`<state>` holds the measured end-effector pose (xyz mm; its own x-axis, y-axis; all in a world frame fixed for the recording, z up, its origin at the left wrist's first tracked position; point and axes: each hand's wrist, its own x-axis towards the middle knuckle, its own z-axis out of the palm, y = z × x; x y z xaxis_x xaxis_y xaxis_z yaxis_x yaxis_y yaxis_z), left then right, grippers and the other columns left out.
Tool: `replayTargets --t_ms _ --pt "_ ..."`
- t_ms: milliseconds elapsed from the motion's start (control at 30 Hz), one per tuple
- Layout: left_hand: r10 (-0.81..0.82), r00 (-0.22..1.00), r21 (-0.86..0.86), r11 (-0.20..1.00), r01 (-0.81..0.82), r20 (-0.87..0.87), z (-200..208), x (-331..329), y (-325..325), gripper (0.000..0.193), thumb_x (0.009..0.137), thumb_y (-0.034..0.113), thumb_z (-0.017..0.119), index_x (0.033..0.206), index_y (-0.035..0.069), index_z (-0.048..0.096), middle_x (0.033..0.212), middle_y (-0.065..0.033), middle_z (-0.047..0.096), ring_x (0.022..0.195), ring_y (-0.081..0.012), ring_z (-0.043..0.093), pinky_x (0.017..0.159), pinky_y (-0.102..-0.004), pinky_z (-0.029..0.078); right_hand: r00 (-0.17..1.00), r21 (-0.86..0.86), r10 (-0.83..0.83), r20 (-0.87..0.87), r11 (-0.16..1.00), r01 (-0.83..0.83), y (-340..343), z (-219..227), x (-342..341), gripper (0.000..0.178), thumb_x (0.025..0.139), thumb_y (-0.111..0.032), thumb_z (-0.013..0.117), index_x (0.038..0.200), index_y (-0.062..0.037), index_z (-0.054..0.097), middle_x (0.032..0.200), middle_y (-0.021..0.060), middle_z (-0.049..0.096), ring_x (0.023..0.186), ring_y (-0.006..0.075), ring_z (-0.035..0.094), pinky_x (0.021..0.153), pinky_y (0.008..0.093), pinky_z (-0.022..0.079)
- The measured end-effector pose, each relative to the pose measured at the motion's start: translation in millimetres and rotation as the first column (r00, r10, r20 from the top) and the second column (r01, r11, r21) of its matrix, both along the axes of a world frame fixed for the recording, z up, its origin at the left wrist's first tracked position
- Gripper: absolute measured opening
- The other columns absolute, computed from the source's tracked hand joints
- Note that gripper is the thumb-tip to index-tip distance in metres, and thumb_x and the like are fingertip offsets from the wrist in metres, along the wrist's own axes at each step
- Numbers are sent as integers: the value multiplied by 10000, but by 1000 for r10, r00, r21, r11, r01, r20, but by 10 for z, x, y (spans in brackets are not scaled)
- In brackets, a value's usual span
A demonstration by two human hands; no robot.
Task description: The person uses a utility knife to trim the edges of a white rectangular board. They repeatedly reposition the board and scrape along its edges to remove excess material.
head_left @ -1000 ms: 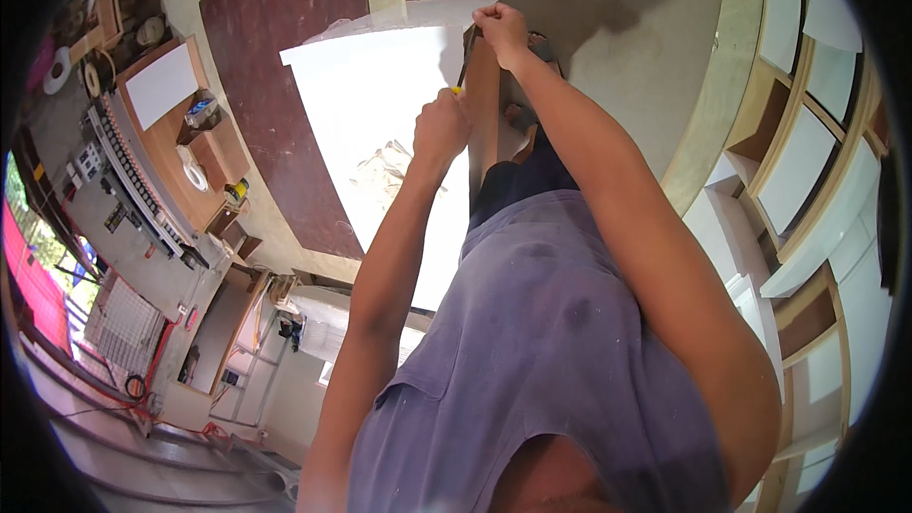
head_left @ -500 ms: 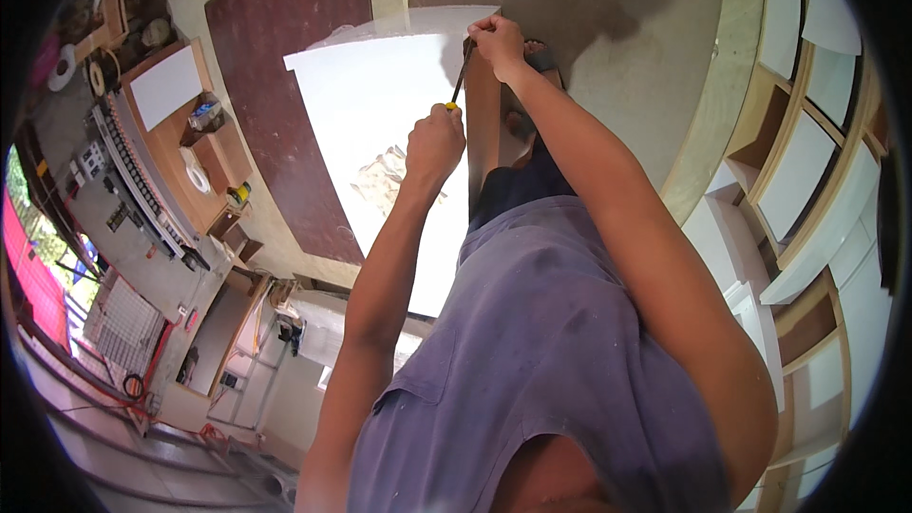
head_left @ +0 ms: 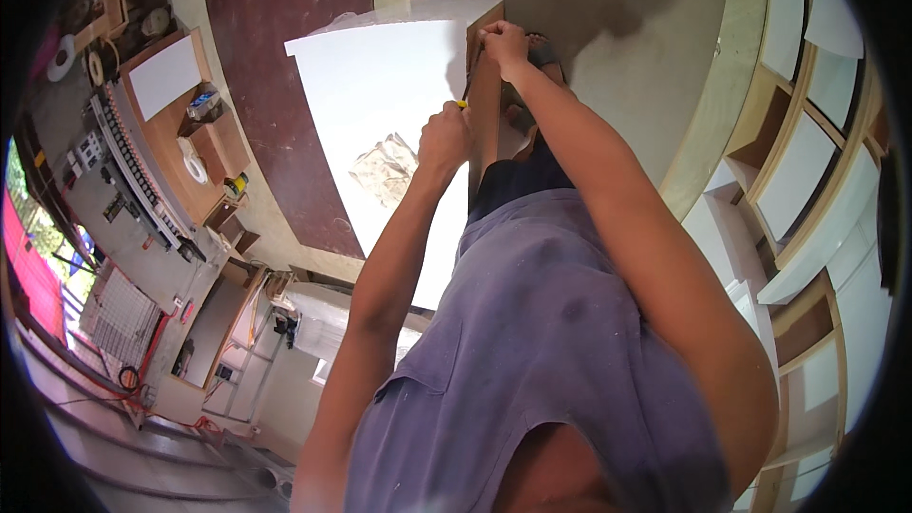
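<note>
Head view: the left hand point(head_left: 445, 141) is closed in a fist around a yellow-handled tool point(head_left: 464, 103), its shaft running toward one o'clock. The right hand point(head_left: 503, 41), fingers pinched shut on the brown panel edge point(head_left: 484, 114), sits just beyond at twelve. That edge's long axis runs twelve to six beside the white board point(head_left: 380, 104); the left hand is nearer the tool.

Sunlit workshop w/ dusty concrete floor point(head_left: 655, 57), cluttered wooden workbench point(head_left: 204, 147) at left, white-panelled cabinet frames point(head_left: 807, 180) at right.
</note>
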<state>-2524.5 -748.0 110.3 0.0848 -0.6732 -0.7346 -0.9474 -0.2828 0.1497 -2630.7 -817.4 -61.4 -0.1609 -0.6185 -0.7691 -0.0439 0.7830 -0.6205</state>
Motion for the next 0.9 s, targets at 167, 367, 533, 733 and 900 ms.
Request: replayTargets --t_ms 167,367,533,733,900 --pt "51 999 35 998 -51 1 43 35 135 363 974 314 481 991 -38 564 834 -302 662 817 -479 657 749 -545 520 999 1 18 -36 1000 -18 208 -34 89 154 826 -194 707 868 -46 711 811 84 706 719 182 643 667 333 501" --pt "82 996 41 996 -81 -33 153 112 244 356 975 316 473 993 -29 561 845 -314 656 821 -496 648 757 -551 517 1000 -64 -16 22 998 18 254 17 98 105 858 -127 695 898 -30 705 797 42 683 652 100 566 603 279 470" --pt "37 999 24 999 -36 -16 32 87 464 346 972 299 486 972 -39 558 847 -312 657 808 -486 652 734 -548 521 996 57 -81 27 995 80 461 71 80 112 851 -125 692 898 -24 703 780 34 679 664 106 570 606 288 470" --pt "90 993 29 996 -87 -80 295 216 574 340 990 294 463 986 -31 562 820 -307 650 812 -478 645 732 -545 505 1000 -100 12 -9 995 -13 623 119 146 118 858 -131 675 881 -21 710 751 31 682 641 102 571 611 299 469" --pt "51 999 58 997 -51 6 148 115 715 359 986 306 459 976 -39 557 826 -284 667 851 -466 660 753 -539 521 999 11 -32 19 999 32 669 167 99 127 860 -132 676 878 -10 710 771 50 698 662 111 602 624 294 477"
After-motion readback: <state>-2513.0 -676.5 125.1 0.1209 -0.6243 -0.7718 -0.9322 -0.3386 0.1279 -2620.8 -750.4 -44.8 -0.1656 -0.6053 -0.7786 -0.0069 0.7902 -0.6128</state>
